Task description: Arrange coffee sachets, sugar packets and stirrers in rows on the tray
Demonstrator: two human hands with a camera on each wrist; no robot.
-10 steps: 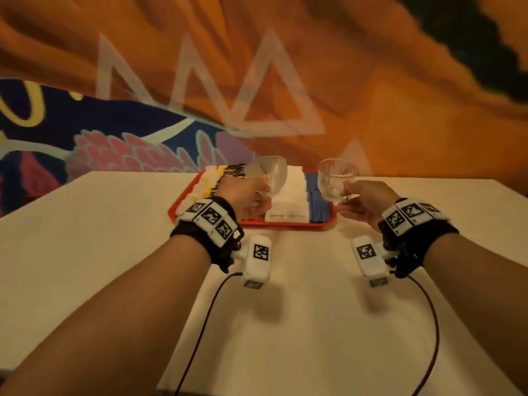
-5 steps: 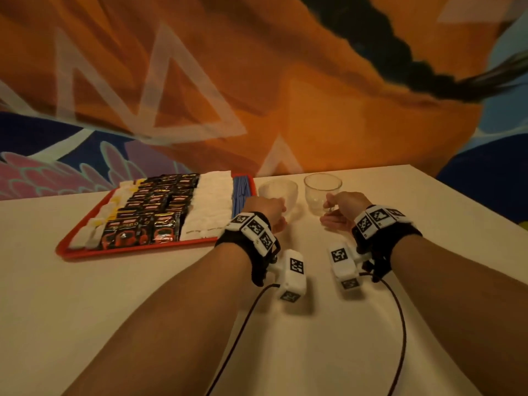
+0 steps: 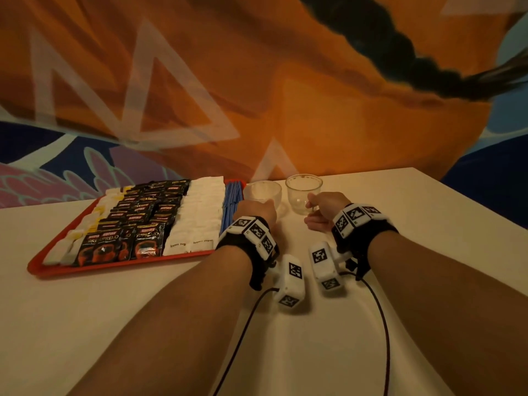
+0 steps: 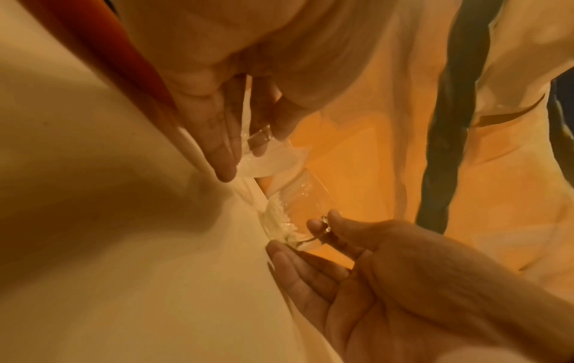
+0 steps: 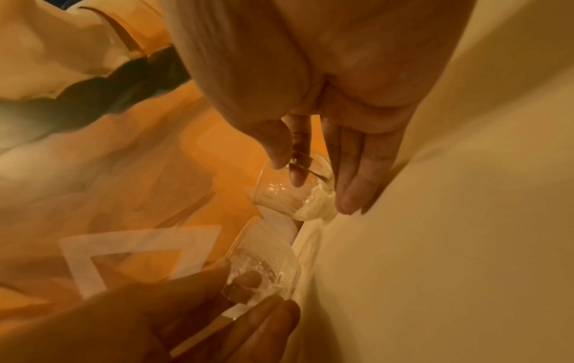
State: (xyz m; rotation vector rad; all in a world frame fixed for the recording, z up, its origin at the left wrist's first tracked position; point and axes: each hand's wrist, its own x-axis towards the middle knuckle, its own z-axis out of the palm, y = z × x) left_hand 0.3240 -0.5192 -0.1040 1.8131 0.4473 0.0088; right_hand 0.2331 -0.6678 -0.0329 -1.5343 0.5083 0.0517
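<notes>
the red tray (image 3: 94, 268), left of centre in the frame, holds rows of coffee sachets (image 3: 143, 221), sugar packets (image 3: 200, 212) and blue stirrers (image 3: 231, 207). right of it, my left hand (image 3: 257, 210) pinches one glass cup (image 3: 264, 192); my right hand (image 3: 323, 208) pinches the other cup's (image 3: 303, 192) handle.

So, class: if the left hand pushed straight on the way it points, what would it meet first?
The left hand already grips the clear glass cup ahead; beyond it, probably the orange wall.
</notes>
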